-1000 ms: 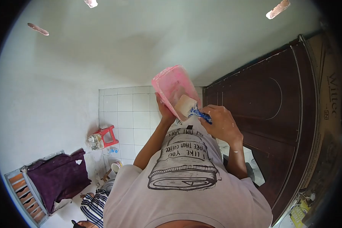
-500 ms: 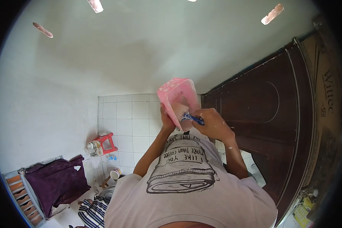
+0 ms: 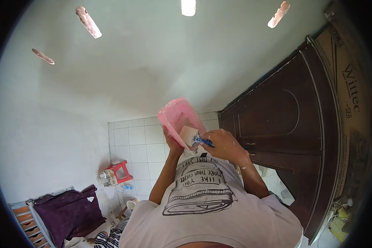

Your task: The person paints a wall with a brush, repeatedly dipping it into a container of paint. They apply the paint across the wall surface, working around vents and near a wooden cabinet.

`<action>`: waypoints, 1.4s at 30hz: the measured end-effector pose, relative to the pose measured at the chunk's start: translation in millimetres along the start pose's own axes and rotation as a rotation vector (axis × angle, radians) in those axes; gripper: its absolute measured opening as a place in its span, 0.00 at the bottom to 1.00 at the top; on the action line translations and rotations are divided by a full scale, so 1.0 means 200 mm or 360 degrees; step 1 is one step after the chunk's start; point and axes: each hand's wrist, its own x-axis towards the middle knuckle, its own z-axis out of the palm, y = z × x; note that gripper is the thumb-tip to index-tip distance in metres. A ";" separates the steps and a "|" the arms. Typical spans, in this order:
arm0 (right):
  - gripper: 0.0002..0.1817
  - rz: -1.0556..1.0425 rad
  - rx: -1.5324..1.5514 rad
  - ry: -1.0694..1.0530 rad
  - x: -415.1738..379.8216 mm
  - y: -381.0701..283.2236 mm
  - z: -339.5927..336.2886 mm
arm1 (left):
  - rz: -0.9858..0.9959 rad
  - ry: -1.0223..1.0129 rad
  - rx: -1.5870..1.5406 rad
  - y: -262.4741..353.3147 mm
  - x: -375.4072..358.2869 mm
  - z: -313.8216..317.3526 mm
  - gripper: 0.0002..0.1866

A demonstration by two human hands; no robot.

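My left hand [image 3: 173, 143] grips the left side of a pink plastic tub [image 3: 177, 113], which is tilted and smeared with a whitish paste. In my right hand [image 3: 224, 144] is a brush-like tool [image 3: 203, 141] with a blue handle, my fingers closed round it. Its broad, pale, paste-covered end [image 3: 189, 136] lies inside the tub near the lower edge. Both hands are in front of my chest, over the tiled floor. The left fingers are partly hidden behind the tub.
Dark wooden doors [image 3: 273, 111] and a cardboard box [image 3: 351, 107] stand at the right. A red stool [image 3: 122, 172] is by the left wall, near a small bucket [image 3: 132, 203]. Purple cloth [image 3: 72, 213] hangs at lower left, with a striped cloth [image 3: 108, 239] nearby.
The view has tilted up, showing more of the wall. The tub, both hands and the tool have shifted left and down in the picture, the tool still in the tub.
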 end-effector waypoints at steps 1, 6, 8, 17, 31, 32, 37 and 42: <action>0.13 0.0056 0.0100 0.0029 -0.01 -0.01 -0.01 | -0.0039 -0.0064 -0.0125 0.00 0.00 0.00 0.40; 0.13 0.0077 0.0048 0.0002 -0.02 0.06 0.04 | -0.0008 0.0057 0.0252 -0.11 -0.01 0.06 0.40; 0.13 0.0075 -0.0013 -0.0051 -0.02 0.10 0.03 | -0.0022 0.0075 0.0111 -0.10 0.01 0.04 0.40; 0.17 0.0099 -0.0113 -0.0212 0.02 0.21 -0.04 | 0.0011 -0.0033 0.0302 -0.14 0.09 0.11 0.42; 0.15 -0.0028 0.0125 0.0083 -0.05 0.42 -0.19 | 0.0286 0.0106 0.0459 -0.32 0.21 0.16 0.38; 0.15 -0.0060 0.0095 0.0096 -0.05 0.43 -0.21 | 0.0167 0.0094 0.0188 -0.28 0.21 0.17 0.39; 0.18 -0.0040 0.0193 -0.0055 -0.01 0.49 -0.24 | 0.0028 0.0170 -0.0114 -0.19 0.16 0.27 0.45; 0.22 -0.0116 -0.0009 -0.0154 0.03 0.47 -0.25 | 0.0000 0.0288 -0.0231 -0.27 0.10 0.21 0.44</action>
